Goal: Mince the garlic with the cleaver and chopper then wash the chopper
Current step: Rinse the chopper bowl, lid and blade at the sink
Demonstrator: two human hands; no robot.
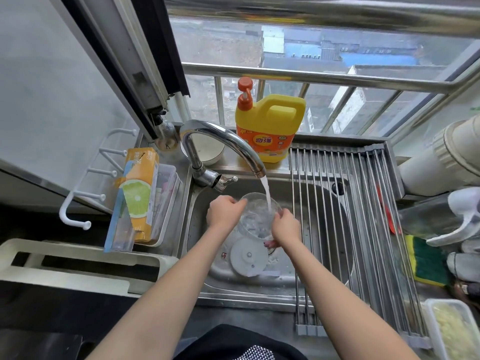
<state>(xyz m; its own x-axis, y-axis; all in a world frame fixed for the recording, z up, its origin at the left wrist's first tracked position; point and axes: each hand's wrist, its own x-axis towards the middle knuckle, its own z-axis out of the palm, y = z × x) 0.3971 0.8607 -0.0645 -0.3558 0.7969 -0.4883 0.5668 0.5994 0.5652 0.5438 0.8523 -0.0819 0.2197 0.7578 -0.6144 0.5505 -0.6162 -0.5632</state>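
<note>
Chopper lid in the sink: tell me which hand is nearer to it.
Right. The right hand grips the clear bowl just above and right of the chopper lid; the left hand holds the bowl's far-left rim, farther away.

2 bare forearms enter from the lower edge, no sleeves visible on either. Left hand (225,212) and right hand (285,226): no rings, watch, bracelet or gloves seen. At bottom centre, a dark black garment (228,341) on the torso; a patch of small white dots or studs in a grid pattern (255,354) sits at its lower right edge.
</note>
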